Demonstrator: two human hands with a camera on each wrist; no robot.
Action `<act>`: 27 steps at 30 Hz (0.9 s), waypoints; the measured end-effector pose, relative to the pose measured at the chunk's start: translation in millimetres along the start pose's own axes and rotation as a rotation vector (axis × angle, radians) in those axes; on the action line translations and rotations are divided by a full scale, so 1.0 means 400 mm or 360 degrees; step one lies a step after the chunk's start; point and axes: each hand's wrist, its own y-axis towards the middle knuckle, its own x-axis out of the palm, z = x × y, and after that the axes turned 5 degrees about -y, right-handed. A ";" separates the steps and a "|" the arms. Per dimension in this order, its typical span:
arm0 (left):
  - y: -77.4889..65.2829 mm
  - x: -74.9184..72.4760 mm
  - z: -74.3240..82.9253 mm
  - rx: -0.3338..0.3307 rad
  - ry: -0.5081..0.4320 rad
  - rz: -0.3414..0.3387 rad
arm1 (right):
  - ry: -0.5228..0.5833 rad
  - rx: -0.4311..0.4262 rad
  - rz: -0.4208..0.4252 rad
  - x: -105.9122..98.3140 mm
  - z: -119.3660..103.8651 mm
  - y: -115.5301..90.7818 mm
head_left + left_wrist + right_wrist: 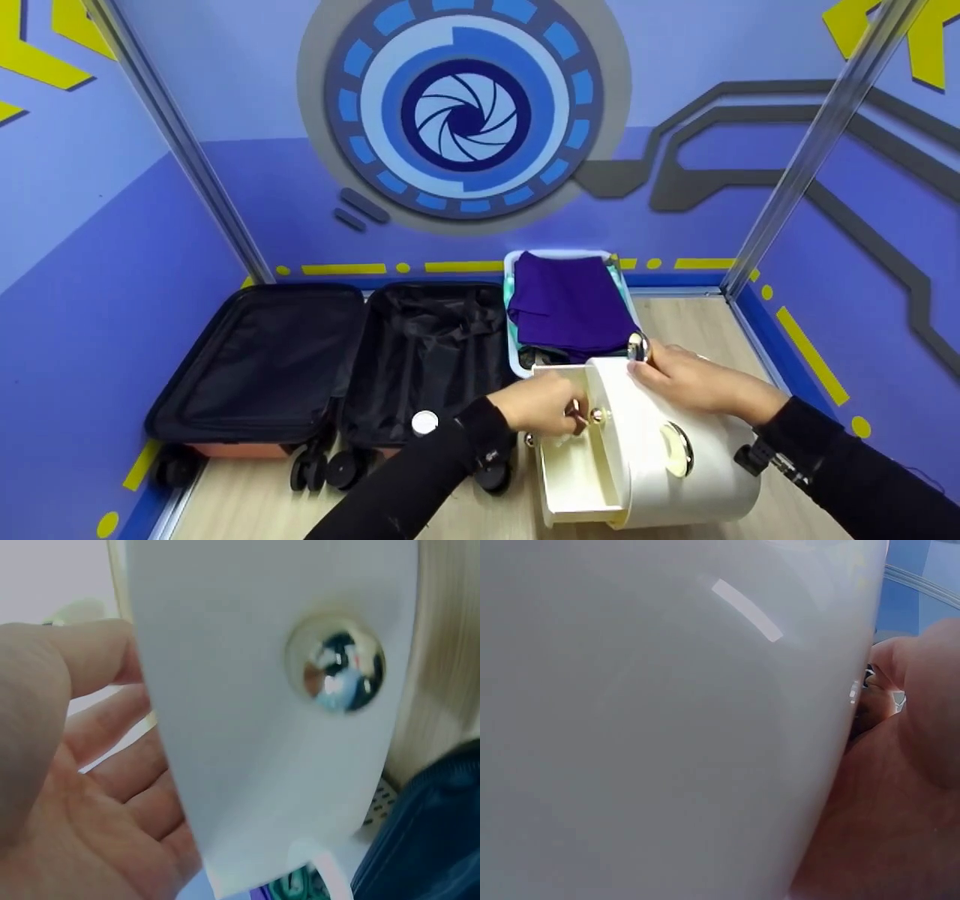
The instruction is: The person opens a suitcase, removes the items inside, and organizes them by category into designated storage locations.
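A white drawer box (697, 472) with gold knobs and rounded sides stands at the front right. One drawer (577, 480) is pulled out toward the left, its front bearing a gold knob (341, 664). My left hand (544, 405) reaches over this drawer, near another gold knob (598, 415) on the box. In the left wrist view the drawer front covers those fingertips, so anything between them is hidden. My right hand (694, 379) grips the box's far upper edge, thumb beside a shiny gold fitting (638, 347); its other fingers are mostly hidden behind the box.
An open black-lined suitcase (262, 360) lies at the left, its wheels toward me. A round white object (424, 422) shows at its near edge. Behind the drawer box stands a light-blue basket (513, 360) with folded purple cloth (570, 304). Patterned walls enclose the table.
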 end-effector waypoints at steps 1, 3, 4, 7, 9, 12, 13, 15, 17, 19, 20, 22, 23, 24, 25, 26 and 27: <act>0.003 0.007 0.003 -0.0016 0.0017 -0.0018 | -0.0001 0.0001 0.0001 0.000 0.000 0.000; 0.009 0.017 0.009 -0.0040 0.0060 -0.0040 | -0.0009 -0.0004 0.0006 0.000 -0.001 0.000; 0.012 0.022 0.010 -0.0045 0.0086 -0.0043 | -0.0012 -0.0004 0.0007 0.000 -0.002 0.000; 0.020 0.032 0.016 -0.0090 0.0143 -0.0055 | -0.0008 0.0001 0.0010 0.000 -0.005 0.001; 0.023 0.035 0.019 -0.0123 0.0152 -0.0061 | -0.0022 0.0009 0.0010 0.000 -0.007 0.000; 0.025 0.037 0.021 -0.0155 0.0170 -0.0067 | -0.0040 0.0024 0.0013 0.001 -0.009 0.000; 0.024 0.037 0.021 -0.0157 0.0187 -0.0066 | -0.0051 0.0024 0.0017 0.001 -0.010 0.000; 0.023 0.038 0.021 -0.0160 0.0213 -0.0065 | -0.0058 0.0029 0.0018 0.001 -0.011 -0.001; 0.022 0.038 0.022 -0.0157 0.0241 -0.0061 | -0.0057 0.0022 0.0021 0.002 -0.010 -0.001; 0.021 0.038 0.023 -0.0148 0.0269 -0.0054 | -0.0064 0.0018 0.0024 0.002 -0.009 -0.002; 0.021 0.038 0.023 -0.0149 0.0274 -0.0054 | -0.0063 0.0014 0.0024 0.002 -0.008 -0.002; 0.019 0.036 0.025 -0.0140 0.0292 -0.0054 | -0.0074 0.0009 0.0028 0.002 -0.006 -0.003; 0.018 0.035 0.025 -0.0136 0.0295 -0.0052 | -0.0076 0.0010 0.0028 0.002 -0.005 -0.003; 0.016 0.032 0.026 -0.0128 0.0301 -0.0047 | -0.0072 0.0010 0.0028 0.002 -0.005 -0.004; 0.014 0.030 0.025 -0.0116 0.0304 -0.0039 | -0.0064 0.0009 0.0028 0.002 -0.005 -0.004; 0.012 0.027 0.024 -0.0097 0.0303 -0.0029 | -0.0060 0.0010 0.0028 0.002 -0.005 -0.004; 0.009 0.023 0.023 -0.0070 0.0304 -0.0013 | -0.0059 0.0010 0.0030 0.002 -0.005 -0.004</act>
